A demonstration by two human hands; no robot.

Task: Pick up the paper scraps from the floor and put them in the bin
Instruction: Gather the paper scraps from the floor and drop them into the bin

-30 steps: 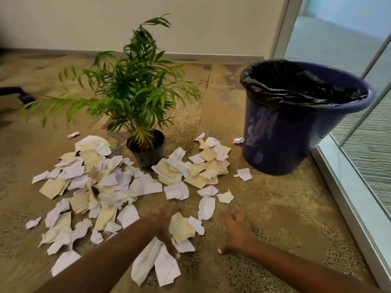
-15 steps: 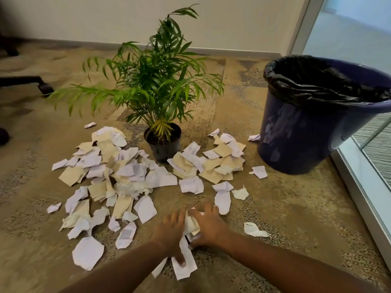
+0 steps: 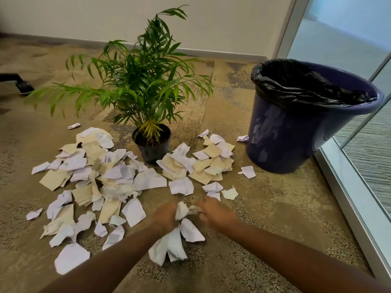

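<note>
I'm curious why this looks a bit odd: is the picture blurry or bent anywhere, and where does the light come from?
Head view: the right hand and the scraps it gathers are motion-blurred, the plant sharp; the wide lens makes the bin lean outward; soft daylight seems to come through the glass wall at right, leaving pale sheen on the bin.

The scraps are matt paper, white and tan. Those in the grip are crumpled; those left of it and beyond it are creased or flat. Under the grip the carpet is rough, mottled pile. Beyond and to the right, the bin is smooth, scuffed purple plastic, and its liner is glossy, wrinkled black film.
</note>
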